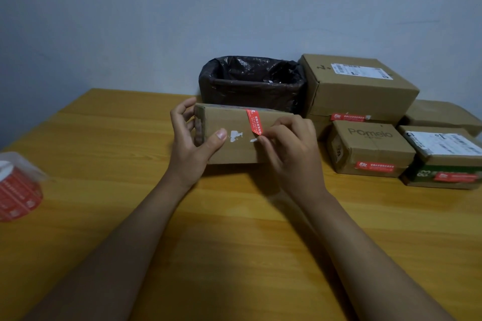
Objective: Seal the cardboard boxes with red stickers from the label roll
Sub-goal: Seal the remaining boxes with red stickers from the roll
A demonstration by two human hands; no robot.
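Cardboard box sits on the wooden desk, centre, front face toward the camera. Left hand grips its left end: thumb on the front face, fingers curled round the side. Right hand is at the front face, fingertips pinching or pressing the lower end of the red sticker; can't tell which, contact point is too small. Sticker runs from the box's top edge down the front, lower tip looks slightly lifted.

Label roll lies at the desk's far left edge, well apart from both hands, red stickers on it under a clear wrap.

Behind the box, touching or just beside it: bin lined with a black plastic bag; contents not readable, interior is dark.

Right side: stack of cardboard boxes. Large box on top at the back, "Pomelo" box in front, box with a white shipping label at far right. Red stickers visible on their front faces.
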